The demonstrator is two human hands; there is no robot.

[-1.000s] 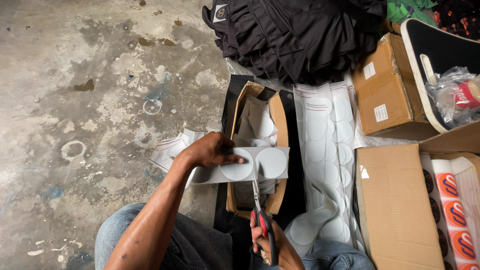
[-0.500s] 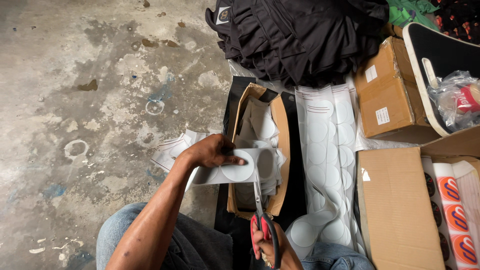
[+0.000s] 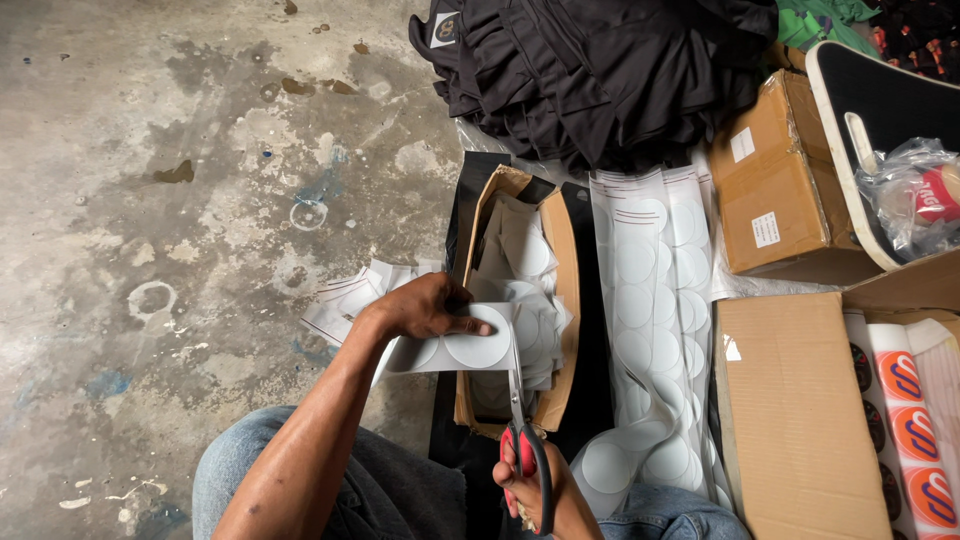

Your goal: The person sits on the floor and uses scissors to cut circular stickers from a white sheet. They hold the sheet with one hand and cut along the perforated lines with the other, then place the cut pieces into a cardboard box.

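- Nearest the camera, the right hand (image 3: 540, 490) grips the red handles of a pair of scissors (image 3: 520, 420), fingers closed through the loops, blades pointing away and meeting the right edge of a white sticker strip (image 3: 455, 350).
- Just beyond, the left hand (image 3: 425, 305) pinches that strip from above, thumb and fingers pressed together on it; a round white sticker shows under the fingertips.
- The strip hangs over an open, shallow cardboard box (image 3: 560, 300) filled with cut white sticker pieces, standing on a black sheet on the concrete floor (image 3: 150, 150).
- Left of the hand, more white offcuts (image 3: 340, 305) lie on the floor.
- To the right of the box, long sheets of round white stickers (image 3: 650, 300) run away from the person, beside brown cartons (image 3: 790, 420) and a roll of orange stickers (image 3: 910, 420).
- Farthest off, a pile of black garments (image 3: 600, 70) lies at the top.
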